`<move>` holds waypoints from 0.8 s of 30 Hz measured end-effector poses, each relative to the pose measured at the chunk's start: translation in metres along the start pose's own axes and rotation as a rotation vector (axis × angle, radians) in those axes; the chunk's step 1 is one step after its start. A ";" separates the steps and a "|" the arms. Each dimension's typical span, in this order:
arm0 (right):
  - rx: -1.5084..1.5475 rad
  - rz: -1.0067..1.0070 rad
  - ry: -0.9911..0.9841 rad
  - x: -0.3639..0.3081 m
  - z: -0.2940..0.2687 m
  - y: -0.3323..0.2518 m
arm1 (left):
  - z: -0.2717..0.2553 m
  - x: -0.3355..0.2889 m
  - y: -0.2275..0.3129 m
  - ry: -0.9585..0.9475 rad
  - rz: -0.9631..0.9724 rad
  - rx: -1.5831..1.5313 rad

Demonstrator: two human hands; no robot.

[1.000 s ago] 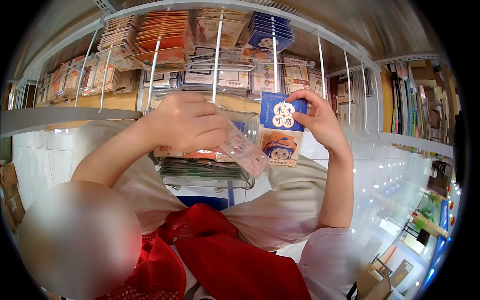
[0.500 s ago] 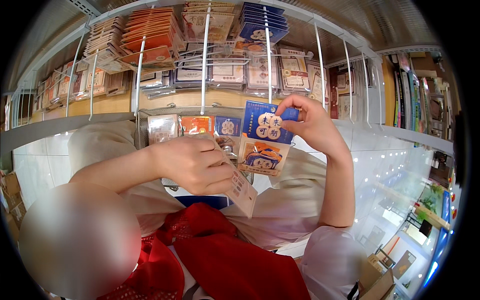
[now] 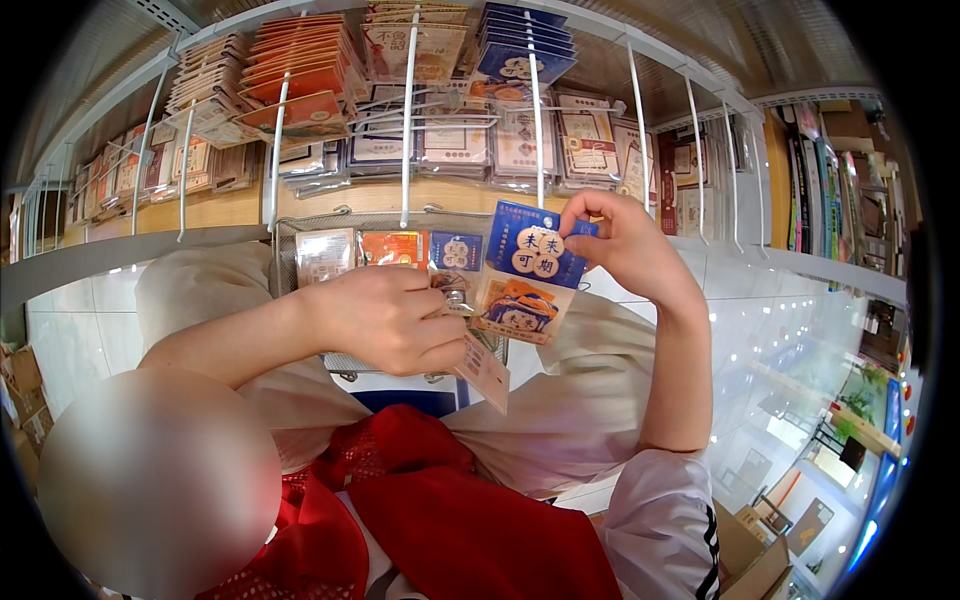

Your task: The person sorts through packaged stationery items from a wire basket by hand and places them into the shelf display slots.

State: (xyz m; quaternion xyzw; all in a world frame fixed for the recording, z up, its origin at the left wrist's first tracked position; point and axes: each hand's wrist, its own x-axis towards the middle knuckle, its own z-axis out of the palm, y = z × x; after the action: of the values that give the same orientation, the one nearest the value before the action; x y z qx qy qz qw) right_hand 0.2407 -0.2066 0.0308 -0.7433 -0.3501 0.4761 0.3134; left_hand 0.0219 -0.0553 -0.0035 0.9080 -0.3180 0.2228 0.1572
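Pinching a blue-and-cream packet near its upper right corner, the right hand has its fingers drawn close together, the thumb lying over the front. This packet, printed with four pale discs above an orange-and-blue picture, tilts slightly, its top leaning right, and overlaps the right end of the wire basket in the view. The left hand is curled, its fingers closed on a pale pink packet — only the lower part shows, slanting down and right below the knuckles. Inside the basket, a whitish packet, an orange packet and a smaller-looking blue packet sit side by side, partly behind the left hand. Beyond, orange packets and dark blue packets hang in rows from the rack — wrapped cards stand below them on a wooden shelf. A red garment covers the person's front.
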 end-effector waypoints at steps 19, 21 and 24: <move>-0.534 -0.375 0.523 0.080 -0.015 -0.002 | 0.006 0.004 -0.002 -0.025 0.008 0.052; -0.591 -0.449 0.602 0.097 -0.019 -0.003 | 0.006 0.003 -0.002 -0.040 0.006 0.053; -0.653 -0.446 0.695 0.118 -0.017 -0.010 | 0.002 0.002 -0.005 -0.059 -0.011 0.062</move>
State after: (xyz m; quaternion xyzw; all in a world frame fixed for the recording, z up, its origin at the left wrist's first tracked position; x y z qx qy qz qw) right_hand 0.2897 -0.1061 -0.0129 -0.8239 -0.5052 -0.0107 0.2566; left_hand 0.0270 -0.0530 -0.0048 0.9203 -0.3106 0.2050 0.1209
